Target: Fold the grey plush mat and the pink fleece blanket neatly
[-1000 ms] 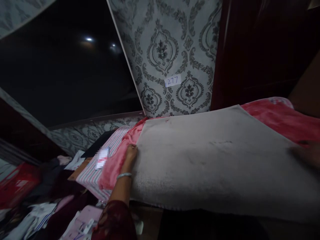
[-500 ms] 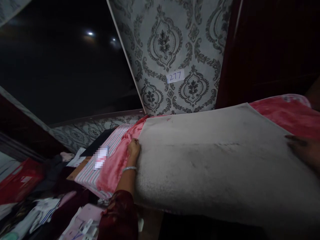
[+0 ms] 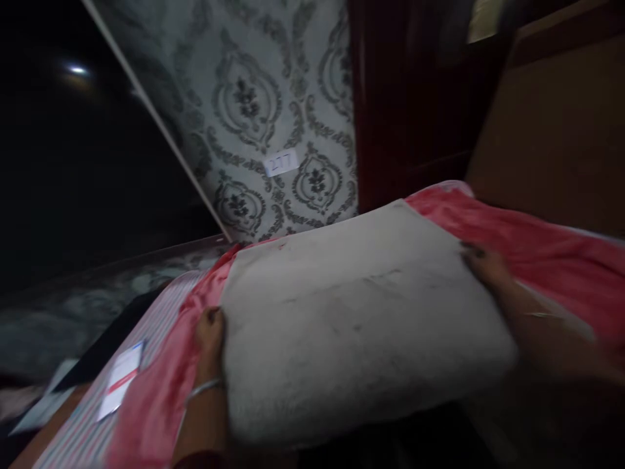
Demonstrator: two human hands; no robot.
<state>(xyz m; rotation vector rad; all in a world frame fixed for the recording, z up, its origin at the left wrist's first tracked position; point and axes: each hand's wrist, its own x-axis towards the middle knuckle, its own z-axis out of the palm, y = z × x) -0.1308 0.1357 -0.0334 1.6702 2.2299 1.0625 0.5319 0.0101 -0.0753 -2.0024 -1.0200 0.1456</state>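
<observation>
A: Where is the grey cloth (image 3: 361,312) in relation to the hands?

B: Right between them. Its left edge meets the left hand (image 3: 209,333), and its right edge meets the right hand (image 3: 484,264), which sits higher in the view.

A: Is the left one holding on?

B: Yes, its fingers are curled in at that edge, grasping the cloth. A pale bracelet (image 3: 204,387) circles the wrist.

A: And the right?

B: The fingers touch the cloth's edge, but shadow and blur hide the thumb, so I cannot tell whether it pinches the cloth or merely rests there.

A: How does the cloth lie?

B: The far edge runs straight near the patterned wallpaper (image 3: 247,101), while the near edge rounds over above a dark area. Dark smudges mark its surface.

A: What surrounds it?

B: A pinkish-red plush blanket (image 3: 547,260) shows on both sides. On the left it is bunched along the cloth, over a striped fabric (image 3: 163,309), where a white rectangle with a red band (image 3: 122,379) lies, too blurred to identify.

A: Anything beyond?

B: A paper label reading 277 (image 3: 282,162) on the wallpaper, and a large black screen (image 3: 83,169) at upper left.
</observation>
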